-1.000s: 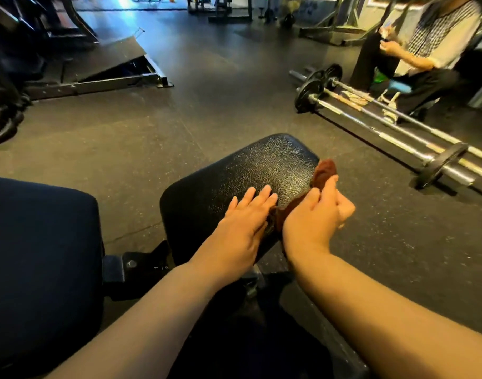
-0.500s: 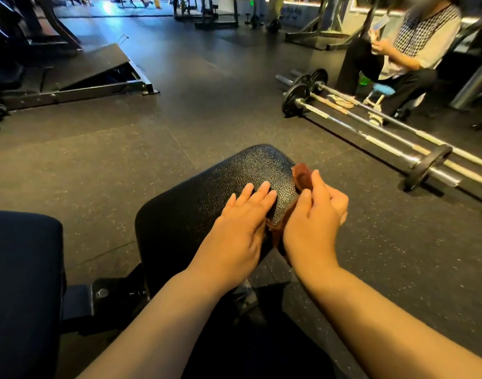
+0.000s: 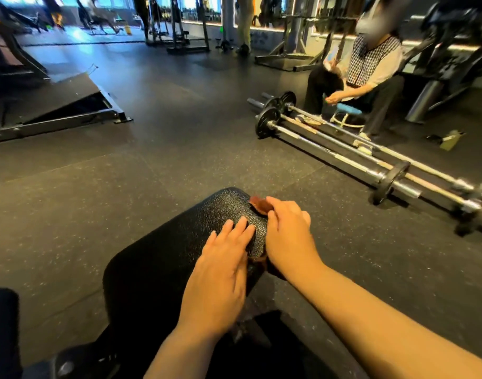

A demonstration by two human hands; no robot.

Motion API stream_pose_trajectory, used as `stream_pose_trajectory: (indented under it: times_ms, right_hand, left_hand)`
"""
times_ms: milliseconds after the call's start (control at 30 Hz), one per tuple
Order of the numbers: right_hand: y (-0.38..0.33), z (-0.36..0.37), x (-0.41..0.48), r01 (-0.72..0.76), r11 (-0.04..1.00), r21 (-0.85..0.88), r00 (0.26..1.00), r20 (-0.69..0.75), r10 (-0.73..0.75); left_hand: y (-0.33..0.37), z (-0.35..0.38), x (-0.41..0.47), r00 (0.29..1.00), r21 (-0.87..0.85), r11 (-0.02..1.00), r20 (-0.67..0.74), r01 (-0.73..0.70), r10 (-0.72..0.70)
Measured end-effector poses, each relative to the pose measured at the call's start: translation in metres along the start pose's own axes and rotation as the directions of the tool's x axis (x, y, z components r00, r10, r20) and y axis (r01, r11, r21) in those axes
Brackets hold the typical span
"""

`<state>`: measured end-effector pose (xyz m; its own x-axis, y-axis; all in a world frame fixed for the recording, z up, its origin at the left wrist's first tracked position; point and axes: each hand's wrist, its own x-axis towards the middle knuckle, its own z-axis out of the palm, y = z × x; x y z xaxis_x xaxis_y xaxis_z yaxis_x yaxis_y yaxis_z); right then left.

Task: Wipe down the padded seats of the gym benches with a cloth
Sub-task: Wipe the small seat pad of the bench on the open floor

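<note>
A black padded bench seat point(image 3: 179, 242) with a grained surface fills the lower middle of the head view. My left hand point(image 3: 220, 269) lies flat on its near right part, fingers straight. My right hand point(image 3: 286, 231) grips a brown cloth point(image 3: 260, 205) against the seat's right edge; a bit of the cloth shows past the fingers at the far corner and another bit hangs below the wrist. Most of the cloth is hidden under the hand.
Another dark pad point(image 3: 2, 324) sits at the lower left, joined by the bench frame point(image 3: 78, 359). Barbells with plates point(image 3: 330, 140) lie on the floor to the right. A seated person point(image 3: 371, 77) is behind them. A slanted platform point(image 3: 56, 110) stands at the left.
The view has lifted and shifted, so the seat sits lower in frame. My right hand with the cloth has slid along the seat's right edge toward the far corner. My left hand stays flat.
</note>
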<state>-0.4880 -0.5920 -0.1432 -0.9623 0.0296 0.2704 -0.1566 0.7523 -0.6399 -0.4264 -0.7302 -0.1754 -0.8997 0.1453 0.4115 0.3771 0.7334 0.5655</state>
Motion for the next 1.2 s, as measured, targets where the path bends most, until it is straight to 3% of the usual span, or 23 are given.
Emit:
stream_pose_trajectory:
  times_ms: [233, 433, 533, 700, 900, 1000, 1133, 1200]
  right_hand:
    - [-0.005, -0.006, -0.048, 0.060, 0.998, 0.038, 0.998, -0.015, -0.059]
    - [-0.008, -0.020, -0.010, 0.063, 0.996, 0.069, 0.994, 0.087, -0.069]
    - [-0.004, -0.024, -0.013, 0.083, 0.993, 0.079, 0.991, 0.097, -0.091]
    - [0.022, -0.027, -0.030, 0.202, 0.975, 0.092, 0.979, 0.023, -0.204]
    - [0.009, -0.027, 0.026, 0.077, 0.977, 0.198, 0.976, 0.187, -0.115]
    - [0.008, -0.024, 0.026, -0.020, 0.946, 0.323, 0.988, 0.153, -0.031]
    - [0.022, -0.025, -0.004, 0.024, 0.944, 0.328, 0.998, 0.055, -0.044]
    - [0.030, -0.028, 0.001, 0.002, 0.921, 0.389, 0.996, 0.077, -0.034]
  left_hand:
    - [0.017, 0.008, -0.006, 0.980, -0.021, 0.983, -0.075, 0.183, -0.184]
    - [0.057, 0.003, 0.022, 0.939, -0.037, 0.938, 0.033, 0.344, -0.343]
    - [0.062, 0.001, 0.014, 0.942, -0.021, 0.943, 0.063, 0.331, -0.329]
    - [0.044, -0.007, 0.014, 0.977, 0.088, 0.977, 0.067, 0.195, -0.201]
    - [0.029, -0.004, 0.027, 0.985, 0.073, 0.985, 0.058, 0.156, -0.160]
    - [0.025, -0.003, 0.033, 0.983, 0.067, 0.982, 0.038, 0.176, -0.179]
    - [0.026, 0.005, 0.048, 0.967, 0.082, 0.964, -0.008, 0.253, -0.253]
    - [0.027, 0.010, 0.053, 0.961, 0.062, 0.959, -0.046, 0.275, -0.273]
